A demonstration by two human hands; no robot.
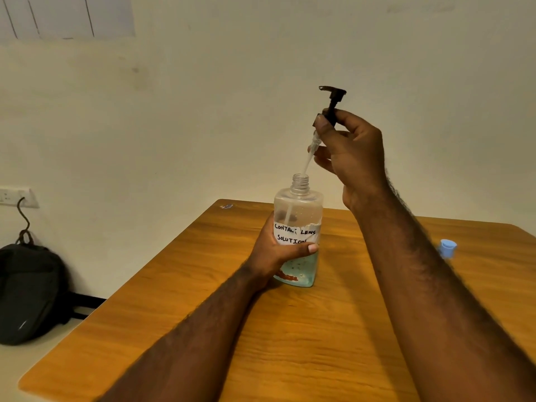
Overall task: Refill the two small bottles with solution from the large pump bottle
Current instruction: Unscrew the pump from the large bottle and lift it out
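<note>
The large clear bottle [298, 210] stands upright on the wooden table [290, 329], with a white label reading "CONTACT LENS SOLUTION" and pale blue liquid in its lower part. My left hand [275, 250] grips it around the label. Its threaded neck is uncapped. My right hand [351, 158] holds the black pump head [332, 103] by its collar, raised above the neck; the pump's clear dip tube still reaches down into the bottle. A small bottle with a blue cap [447, 248] shows at the right, partly hidden behind my right forearm.
The table's far left corner carries a small sticker [226, 206]. A black backpack [29, 291] sits on the floor at the left, below a wall socket [17, 196]. A plain wall stands behind the table.
</note>
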